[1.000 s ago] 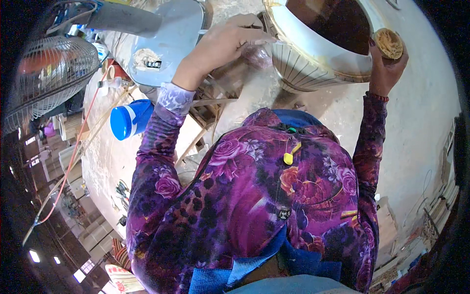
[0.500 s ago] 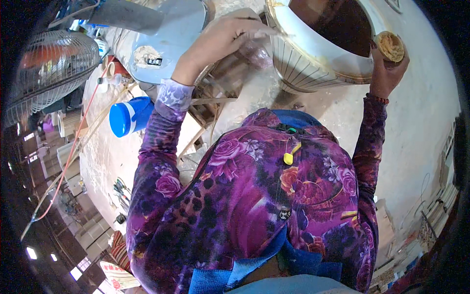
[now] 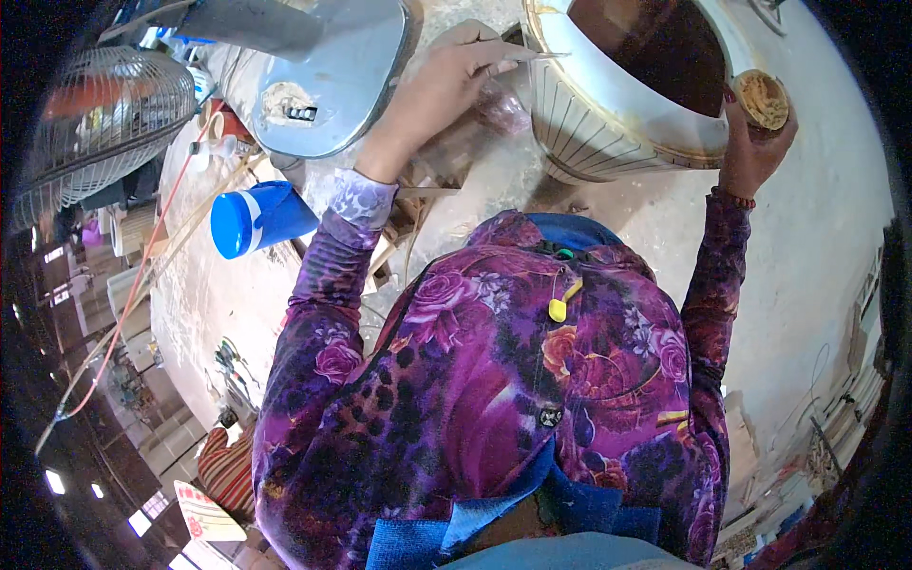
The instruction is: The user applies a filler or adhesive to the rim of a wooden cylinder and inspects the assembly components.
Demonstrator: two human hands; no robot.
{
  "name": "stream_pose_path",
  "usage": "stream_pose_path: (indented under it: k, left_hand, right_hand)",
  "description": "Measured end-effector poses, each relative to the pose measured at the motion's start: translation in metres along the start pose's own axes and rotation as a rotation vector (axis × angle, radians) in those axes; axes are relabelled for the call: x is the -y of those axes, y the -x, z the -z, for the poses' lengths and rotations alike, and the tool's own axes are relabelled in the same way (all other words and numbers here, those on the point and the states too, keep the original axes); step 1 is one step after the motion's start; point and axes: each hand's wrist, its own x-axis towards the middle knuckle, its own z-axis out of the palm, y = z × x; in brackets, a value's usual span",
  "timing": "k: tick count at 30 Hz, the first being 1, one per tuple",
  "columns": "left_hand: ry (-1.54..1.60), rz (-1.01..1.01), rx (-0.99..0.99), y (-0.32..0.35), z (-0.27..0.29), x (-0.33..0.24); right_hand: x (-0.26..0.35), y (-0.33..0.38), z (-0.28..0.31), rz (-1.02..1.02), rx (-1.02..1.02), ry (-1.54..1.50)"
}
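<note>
Head view: my left hand (image 3: 454, 71) was closed in a fingertip pinch on a thin tool (image 3: 551, 56), perhaps a blade, at the left rim of the vessel (image 3: 575, 119). My right hand (image 3: 756, 157) was curled around a tan cup (image 3: 763, 101) beside the right rim.

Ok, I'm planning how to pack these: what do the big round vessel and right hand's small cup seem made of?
The vessel: possibly lacquered wood or glazed ceramic; its white rim shines smoothly.
The small cup: wall unclear; its rough, matte, yellowish lining resembles dried paste.
</note>
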Motion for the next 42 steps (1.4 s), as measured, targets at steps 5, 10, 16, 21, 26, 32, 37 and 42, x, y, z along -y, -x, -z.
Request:
stream_pose_path:
  k: [5, 10, 16, 21, 26, 32, 37, 42]
  left_hand:
    - [-0.138, -0.085, 0.154, 0.005, 0.011, -0.016]
    - [0.092, -0.124, 0.117, -0.002, 0.007, -0.001]
    - [-0.252, 0.014, 0.022, 0.004, 0.004, -0.024]
    - [-0.004, -0.058, 0.181, -0.001, 0.01, -0.011]
    - [0.048, -0.012, -0.053, -0.007, -0.004, 0.0]
    - [-0.139, -0.019, -0.182, 0.018, -0.023, -0.002]
    - [-0.276, 0.051, -0.071, 0.023, 0.008, -0.013]
    - [-0.283, 0.094, -0.089, 0.01, 0.002, -0.031]
  right_hand:
    - [0.002, 0.002, -0.001, 0.009, -0.02, -0.048]
    - [-0.002, 0.0, 0.003, 0.018, -0.005, 0.006]
    - [0.001, 0.001, -0.001, 0.009, -0.012, -0.036]
    - [0.002, 0.001, 0.0, 0.013, -0.022, -0.032]
    - [0.006, 0.002, -0.003, 0.018, -0.005, -0.063]
    - [0.002, 0.002, -0.002, 0.043, -0.007, -0.063]
    - [0.008, 0.003, -0.004, 0.019, -0.006, -0.102]
    - [0.002, 0.001, 0.001, 0.022, 0.01, -0.036]
